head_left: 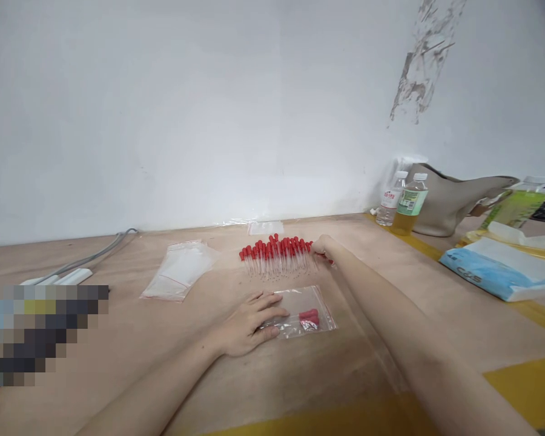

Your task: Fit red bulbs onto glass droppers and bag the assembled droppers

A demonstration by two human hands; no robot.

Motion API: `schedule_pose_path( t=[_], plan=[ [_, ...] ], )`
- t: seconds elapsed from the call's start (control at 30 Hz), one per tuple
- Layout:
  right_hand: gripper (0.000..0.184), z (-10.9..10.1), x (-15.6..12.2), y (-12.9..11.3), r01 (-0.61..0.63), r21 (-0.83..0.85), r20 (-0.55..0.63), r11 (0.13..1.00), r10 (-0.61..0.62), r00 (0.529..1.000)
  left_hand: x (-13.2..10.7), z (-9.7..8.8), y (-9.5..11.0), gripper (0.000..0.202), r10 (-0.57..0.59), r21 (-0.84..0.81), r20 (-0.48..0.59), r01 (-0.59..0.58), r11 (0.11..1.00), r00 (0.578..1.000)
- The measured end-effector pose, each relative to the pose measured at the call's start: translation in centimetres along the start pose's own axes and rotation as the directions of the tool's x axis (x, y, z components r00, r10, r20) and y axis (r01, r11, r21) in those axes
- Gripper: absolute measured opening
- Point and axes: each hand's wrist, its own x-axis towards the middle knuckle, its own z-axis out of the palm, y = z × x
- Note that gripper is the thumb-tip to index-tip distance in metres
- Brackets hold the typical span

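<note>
A row of several clear glass droppers with red rubber bulbs (276, 255) lies on the wooden table (172, 375). My right hand (323, 248) reaches to the right end of that row, fingers pinched on a red-bulbed dropper. My left hand (249, 321) lies flat, fingers spread, on the left part of a clear zip bag (311, 309). That bag has a red seal line and holds a few red-bulbed droppers (309, 318).
A stack of clear zip bags (180, 277) lies to the left, another small bag (266, 227) by the wall. Two water bottles (402, 203), a beige bag (454, 200), a blue tissue pack (495, 272) and a green pack (518, 207) stand at right. A grey cable (91, 257) runs at left.
</note>
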Motion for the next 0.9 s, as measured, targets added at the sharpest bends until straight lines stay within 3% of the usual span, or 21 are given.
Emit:
schedule_pose_path(
  t=[0.1,0.27,0.4,0.53,0.67,0.8,0.9],
  plan=[
    [0.015,-1.4,-1.9,0.5,-0.076,0.106,-0.016,0.991,0.078,0.997,0.0,0.1,-0.1,0.037,-0.006,0.006,-0.004,0.006,1.000,1.000],
    [0.041,-2.9,-7.8,2.7,-0.016,0.307,-0.072,0.952,0.040,0.997,0.1,0.3,-0.3,0.037,-0.006,0.016,-0.010,0.007,1.000,1.000],
    [0.046,-1.8,-11.4,4.9,0.132,0.537,-0.160,0.833,-0.053,0.986,0.1,0.4,-0.3,0.038,-0.010,0.028,-0.010,0.010,1.000,1.000],
    [0.048,-0.3,-12.4,5.6,0.195,0.594,-0.182,0.780,-0.106,0.978,0.1,0.4,-0.4,0.038,0.003,0.033,-0.022,-0.002,0.999,1.000],
    [0.044,0.5,-13.0,5.2,0.149,0.667,-0.141,0.730,-0.073,0.987,0.1,0.4,-0.4,0.038,0.004,0.027,-0.031,-0.003,1.000,1.000],
    [0.029,0.9,-13.9,5.1,0.019,0.792,0.011,0.610,-0.045,0.999,0.1,0.4,-0.3,0.046,-0.021,0.002,-0.049,0.021,1.000,0.999],
    [0.024,0.8,-14.1,5.4,-0.039,0.763,0.141,0.645,-0.107,0.984,0.1,0.4,-0.2,0.050,-0.033,-0.019,-0.069,0.032,0.999,0.997]
  ],
)
